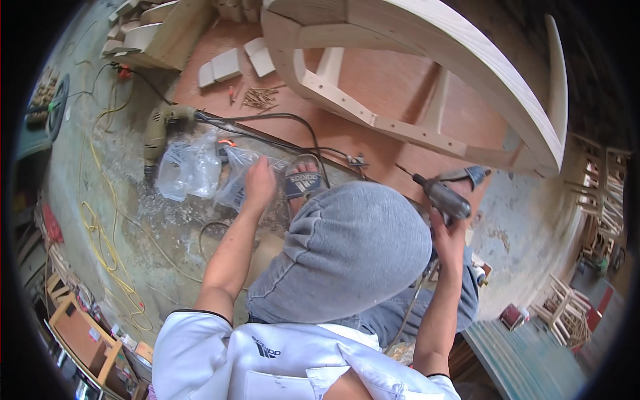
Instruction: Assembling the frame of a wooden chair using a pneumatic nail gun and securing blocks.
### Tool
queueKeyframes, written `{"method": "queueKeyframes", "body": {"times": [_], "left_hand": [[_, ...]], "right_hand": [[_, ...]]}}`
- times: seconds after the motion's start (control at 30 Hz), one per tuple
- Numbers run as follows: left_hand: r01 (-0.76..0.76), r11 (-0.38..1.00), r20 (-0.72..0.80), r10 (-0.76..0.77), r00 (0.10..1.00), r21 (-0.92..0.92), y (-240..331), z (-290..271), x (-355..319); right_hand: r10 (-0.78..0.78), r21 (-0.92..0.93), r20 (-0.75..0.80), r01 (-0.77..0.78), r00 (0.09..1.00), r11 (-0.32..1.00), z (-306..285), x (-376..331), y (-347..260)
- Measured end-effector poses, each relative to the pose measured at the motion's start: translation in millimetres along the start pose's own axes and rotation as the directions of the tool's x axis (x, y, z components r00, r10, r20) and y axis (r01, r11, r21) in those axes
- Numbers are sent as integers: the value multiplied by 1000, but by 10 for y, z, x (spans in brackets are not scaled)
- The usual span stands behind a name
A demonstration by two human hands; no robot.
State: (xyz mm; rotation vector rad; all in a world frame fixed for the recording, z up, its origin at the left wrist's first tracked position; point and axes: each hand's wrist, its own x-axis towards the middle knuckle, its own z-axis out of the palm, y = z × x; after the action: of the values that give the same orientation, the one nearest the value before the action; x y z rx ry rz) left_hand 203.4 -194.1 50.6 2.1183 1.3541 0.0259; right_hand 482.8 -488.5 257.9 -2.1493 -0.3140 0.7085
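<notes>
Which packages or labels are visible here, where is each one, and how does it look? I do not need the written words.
Clear plastic bag: on the dusty floor, beside the drill; crumpled, transparent with pale print.
Second clear plastic bag: right of the first, under the left hand; crumpled, transparent, dark print.
No signs or screens visible.

Concrete floor, dusty, strewn with wood shavings. Directly on it: reddish plywood sheet, clear plastic bags, corded drill lying on its side, yellow cable in loose loops. On the plywood: loose screws (a small heap), two pale wood blocks, curved wooden frame.
</notes>
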Motion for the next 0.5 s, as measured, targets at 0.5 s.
{"method": "queueKeyframes", "body": {"times": [0.5], "left_hand": [[-371, 606, 25, 543, 839, -704, 2714, 908, 929]], "right_hand": [[219, 171, -154, -192, 963, 966, -236, -433, -106]]}}
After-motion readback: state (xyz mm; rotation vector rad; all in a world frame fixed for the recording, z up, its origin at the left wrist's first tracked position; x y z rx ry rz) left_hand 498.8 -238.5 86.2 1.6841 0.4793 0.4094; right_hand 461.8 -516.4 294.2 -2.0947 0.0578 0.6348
